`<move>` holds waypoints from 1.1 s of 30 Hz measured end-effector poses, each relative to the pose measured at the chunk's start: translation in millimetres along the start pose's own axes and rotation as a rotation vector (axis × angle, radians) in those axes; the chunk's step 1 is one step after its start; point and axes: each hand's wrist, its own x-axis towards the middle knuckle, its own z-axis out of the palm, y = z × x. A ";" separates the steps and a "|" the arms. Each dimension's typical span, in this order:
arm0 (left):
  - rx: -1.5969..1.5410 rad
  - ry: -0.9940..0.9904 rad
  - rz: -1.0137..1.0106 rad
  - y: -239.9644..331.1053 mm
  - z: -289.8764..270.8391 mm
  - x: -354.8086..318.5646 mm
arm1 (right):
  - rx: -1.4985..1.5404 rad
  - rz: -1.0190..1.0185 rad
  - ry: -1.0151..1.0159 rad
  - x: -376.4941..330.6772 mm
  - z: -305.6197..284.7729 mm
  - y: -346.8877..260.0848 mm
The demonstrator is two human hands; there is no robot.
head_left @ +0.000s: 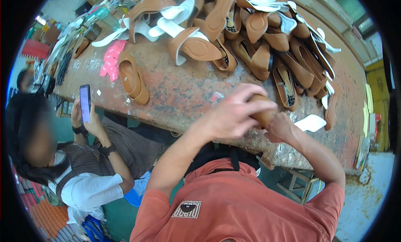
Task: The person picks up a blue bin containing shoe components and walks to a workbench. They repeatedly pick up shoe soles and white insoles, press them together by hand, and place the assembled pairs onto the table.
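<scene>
Gripping one tan shoe [264,112] between them, left hand [234,114] above, right hand [280,129] beneath.

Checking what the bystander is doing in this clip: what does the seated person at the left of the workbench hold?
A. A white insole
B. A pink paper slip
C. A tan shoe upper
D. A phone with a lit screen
D: the seated person holds a phone upright in both hands, its screen lit, while the tan shoe uppers, white insoles and pink slips all lie on the workbench.
</scene>
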 end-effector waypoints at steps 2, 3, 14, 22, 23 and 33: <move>-0.030 0.025 -0.129 -20.6 -17.5 -37.7 | -0.066 -0.138 0.061 2.7 -1.2 -6.7; -0.058 0.051 -0.244 -32.5 -22.2 -63.0 | -0.118 -0.233 0.213 4.6 9.2 -7.5; -0.374 0.150 -0.543 -110.9 1.5 -177.0 | 0.392 -0.360 0.834 119.7 -13.0 -133.9; 0.181 0.263 -0.468 -83.3 -49.1 -188.4 | 0.966 -0.463 0.962 72.7 -81.0 -37.5; 0.287 0.444 -0.489 -84.5 -67.7 -196.6 | 1.108 -0.337 1.126 71.2 -99.1 -14.5; 1.120 1.360 -0.880 -174.4 -284.2 -164.1 | 0.262 0.290 1.406 109.3 -206.6 101.7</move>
